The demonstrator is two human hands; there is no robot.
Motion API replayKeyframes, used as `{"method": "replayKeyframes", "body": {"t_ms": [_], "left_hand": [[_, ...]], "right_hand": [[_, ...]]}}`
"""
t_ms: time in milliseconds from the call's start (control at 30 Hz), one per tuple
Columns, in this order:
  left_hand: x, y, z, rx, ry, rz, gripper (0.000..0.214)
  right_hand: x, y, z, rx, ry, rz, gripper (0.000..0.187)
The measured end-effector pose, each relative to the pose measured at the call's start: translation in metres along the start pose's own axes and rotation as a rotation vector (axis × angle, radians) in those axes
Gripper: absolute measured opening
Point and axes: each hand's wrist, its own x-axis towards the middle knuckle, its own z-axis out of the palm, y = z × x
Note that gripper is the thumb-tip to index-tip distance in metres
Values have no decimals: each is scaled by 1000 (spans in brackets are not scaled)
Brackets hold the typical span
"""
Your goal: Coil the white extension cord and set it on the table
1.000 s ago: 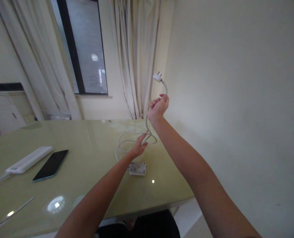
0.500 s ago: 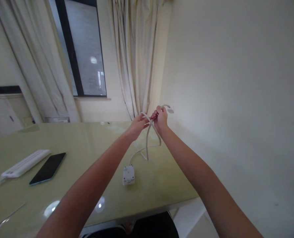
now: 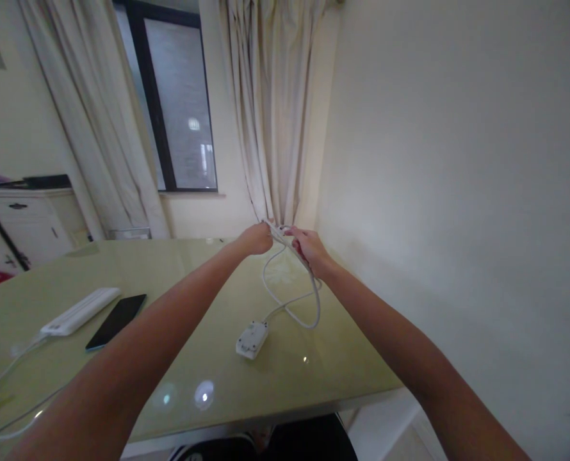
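A white cable (image 3: 317, 306) hangs in loops between my hands and the table, crossing itself several times. My left hand (image 3: 257, 238) is closed around its upper part, the fingers turned away from me. On the right, my right hand (image 3: 310, 248) pinches the cable, its index finger reaching towards my left hand. Part of its grip is hidden. The cable runs down to a small white socket block (image 3: 252, 339), which lies on the greenish tabletop (image 3: 208, 346) with screw holes showing on its face.
A long white power strip (image 3: 82, 312) and a dark phone (image 3: 116, 320) lie on the left of the table. The wall (image 3: 439, 192) stands close on the right. Beyond the far table edge hang curtains (image 3: 275, 115) beside a window.
My hands have moved apart, the left one closing and turning over. The cable loop has widened, and the socket block has turned on the table. The view has shifted slightly left.
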Motion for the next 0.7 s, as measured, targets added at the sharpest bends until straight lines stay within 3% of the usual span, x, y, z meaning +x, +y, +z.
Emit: {"method": "replayKeyframes", "body": {"t_ms": [200, 333, 400, 467, 567, 633, 700], "left_hand": [[-10, -1, -7, 70, -87, 39, 32], [-18, 12, -12, -49, -315, 97, 16], [-25, 14, -16, -187, -394, 25, 16], [-35, 10, -21, -299, -355, -76, 18], [-54, -13, -34, -407, -176, -256, 13], [-68, -34, -42, -501, -43, -431, 11], [-79, -53, -49, -664, 62, -622, 8]], "right_hand": [[-15, -8, 1, -279, -235, -107, 58], [-7, -7, -5, -438, -315, -265, 48], [4, -4, -13, -379, -295, -233, 45], [17, 0, -27, -250, -232, -132, 38], [39, 9, -57, -115, 26, -29, 27], [52, 21, -79, -200, 249, -29, 25], [61, 37, -100, -447, 408, -53, 25]]}}
